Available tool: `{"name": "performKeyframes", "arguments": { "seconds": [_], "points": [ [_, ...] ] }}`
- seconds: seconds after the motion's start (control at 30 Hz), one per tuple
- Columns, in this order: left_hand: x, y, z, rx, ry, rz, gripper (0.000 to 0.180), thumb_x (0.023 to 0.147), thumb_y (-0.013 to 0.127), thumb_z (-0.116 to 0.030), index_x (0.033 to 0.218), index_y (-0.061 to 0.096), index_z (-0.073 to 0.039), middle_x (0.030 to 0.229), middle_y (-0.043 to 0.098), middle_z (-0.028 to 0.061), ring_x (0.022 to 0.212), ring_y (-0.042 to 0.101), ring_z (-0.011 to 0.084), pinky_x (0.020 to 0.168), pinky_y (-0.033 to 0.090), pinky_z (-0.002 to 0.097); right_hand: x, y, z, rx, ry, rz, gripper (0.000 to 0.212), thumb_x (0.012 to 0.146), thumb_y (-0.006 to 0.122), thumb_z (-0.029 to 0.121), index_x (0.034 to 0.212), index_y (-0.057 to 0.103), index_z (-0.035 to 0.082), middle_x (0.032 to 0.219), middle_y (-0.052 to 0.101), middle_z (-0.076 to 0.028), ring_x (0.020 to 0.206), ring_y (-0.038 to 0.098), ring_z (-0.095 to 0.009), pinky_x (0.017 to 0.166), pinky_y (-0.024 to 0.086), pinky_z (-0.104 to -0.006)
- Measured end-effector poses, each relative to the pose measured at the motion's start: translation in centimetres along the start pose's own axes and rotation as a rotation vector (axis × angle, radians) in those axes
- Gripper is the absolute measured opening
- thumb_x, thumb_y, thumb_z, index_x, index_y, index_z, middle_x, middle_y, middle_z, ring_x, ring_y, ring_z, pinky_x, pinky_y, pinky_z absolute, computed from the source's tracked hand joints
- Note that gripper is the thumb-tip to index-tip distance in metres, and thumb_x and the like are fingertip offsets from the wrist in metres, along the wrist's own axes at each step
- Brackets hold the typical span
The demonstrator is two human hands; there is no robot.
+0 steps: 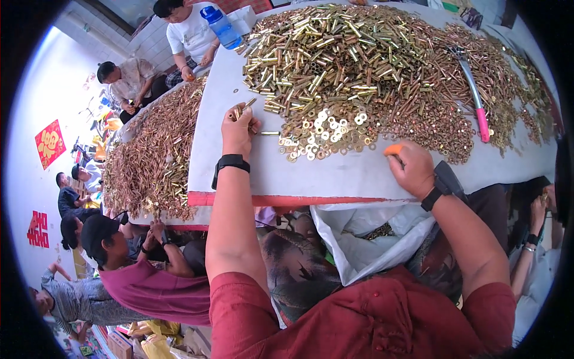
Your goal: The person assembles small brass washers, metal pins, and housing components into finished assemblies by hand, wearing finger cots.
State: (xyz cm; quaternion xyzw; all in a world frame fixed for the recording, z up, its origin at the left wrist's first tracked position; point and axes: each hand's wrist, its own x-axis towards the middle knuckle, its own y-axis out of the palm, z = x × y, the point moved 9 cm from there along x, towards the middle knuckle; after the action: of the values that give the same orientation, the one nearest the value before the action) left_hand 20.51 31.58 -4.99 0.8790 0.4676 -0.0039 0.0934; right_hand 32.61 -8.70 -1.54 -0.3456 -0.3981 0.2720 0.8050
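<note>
Above the near left part of the white tabletop, my left hand (238,133) is closed around a few short brass tubes (242,110), which stick out past the thumb and fingers. Beside its fingers, a single brass tube (268,133) lies flat. My right hand (414,168) is curled near the table's front edge, just below the flat washers. An orange tip (393,149) shows at its fingers; whether it is a finger cover or a held piece, I cannot tell. Shiny brass washers (326,127) are spread between my hands, in front of a big heap of brass tubes (335,51).
A pink-handled tool (482,124) rests on the heap's right side. At the back left stands a blue water bottle (220,27). An open white sack (353,254) is at my lap, below the red table edge (287,200). Co-workers sit around another heap (158,149) on the left.
</note>
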Motion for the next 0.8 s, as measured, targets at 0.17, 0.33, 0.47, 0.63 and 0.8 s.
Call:
{"name": "performKeyframes", "arguments": {
  "seconds": [0.17,0.33,0.47,0.63,0.8],
  "points": [
    [-0.3,-1.2,-0.7,0.176,0.051,0.009,0.022,0.094,0.065,-0.011,0.113,0.060,-0.003,0.080,0.057,0.0016,0.059,0.055,0.0126,0.054,0.050,0.0272,0.2,0.3,-0.1,0.013,0.059,0.043,0.010,0.081,0.066,0.017,0.087,0.070,0.010,0.083,0.062,-0.012,0.080,0.062,-0.033,0.070,0.050,-0.0438],
    [-2.6,0.2,-1.3,0.412,0.258,0.120,0.022,0.095,0.060,-0.007,0.116,0.064,-0.003,0.088,0.065,0.0036,0.076,0.061,0.0109,0.066,0.049,0.0233,0.1,0.1,0.0,0.018,0.060,0.024,0.010,0.081,0.066,0.017,0.087,0.071,0.010,0.086,0.063,-0.011,0.081,0.063,-0.033,0.071,0.050,-0.0436],
    [-6.3,3.6,-2.1,0.970,0.779,0.261,0.033,0.087,0.061,0.002,0.118,0.066,-0.008,0.105,0.067,0.0088,0.093,0.065,0.0246,0.080,0.051,0.0330,0.3,0.0,0.4,0.036,0.030,0.008,0.009,0.080,0.066,0.012,0.089,0.068,0.009,0.085,0.063,-0.011,0.080,0.062,-0.032,0.070,0.050,-0.0423],
    [-8.8,6.2,-2.4,1.230,0.892,0.320,0.040,0.076,0.063,0.007,0.112,0.066,-0.009,0.103,0.064,0.0149,0.093,0.060,0.0370,0.083,0.051,0.0448,0.2,-0.3,0.5,0.030,-0.009,-0.012,0.009,0.079,0.065,0.008,0.088,0.065,0.008,0.083,0.062,-0.011,0.078,0.062,-0.032,0.069,0.049,-0.0412],
    [-7.2,4.5,-3.1,1.034,0.854,0.155,0.039,0.081,0.062,0.006,0.117,0.063,-0.008,0.095,0.063,0.0124,0.080,0.062,0.0292,0.071,0.051,0.0386,0.2,0.1,0.2,0.014,0.032,0.011,0.009,0.081,0.066,0.013,0.088,0.068,0.009,0.086,0.063,-0.011,0.081,0.062,-0.033,0.070,0.049,-0.0434]
  ]
}}
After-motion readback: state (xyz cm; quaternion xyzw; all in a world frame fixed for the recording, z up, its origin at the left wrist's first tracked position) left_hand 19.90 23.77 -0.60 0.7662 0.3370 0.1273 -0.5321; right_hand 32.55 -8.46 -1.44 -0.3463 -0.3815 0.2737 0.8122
